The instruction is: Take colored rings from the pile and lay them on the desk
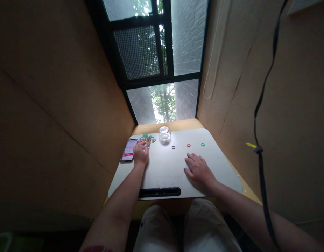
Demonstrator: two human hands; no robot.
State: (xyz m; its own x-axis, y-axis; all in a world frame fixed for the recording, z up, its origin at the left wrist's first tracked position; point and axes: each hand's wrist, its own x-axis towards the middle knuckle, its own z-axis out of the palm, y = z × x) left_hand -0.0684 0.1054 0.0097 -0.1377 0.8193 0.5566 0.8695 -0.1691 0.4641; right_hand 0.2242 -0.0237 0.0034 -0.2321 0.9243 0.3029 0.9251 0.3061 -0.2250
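My left hand [141,154] is at the left of the white board, its bent fingers over the near edge of a pile of small coloured rings [149,138] that look like hair ties. Thumb and forefinger look apart, and no ring is clearly held. My right hand [198,169] lies palm down on the board with its fingers spread, touching nothing else. Beyond it, a dark ring [173,147], a red ring [188,145] and a green ring [203,144] lie spaced in a row. A clear jar [165,135] stands between the pile and the row.
A phone [129,150] with a lit screen lies left of my left hand. The white board [162,171] has a black slot [160,191] along its near edge. Walls close in on both sides, and a window stands behind. A black strap [260,168] hangs at the right.
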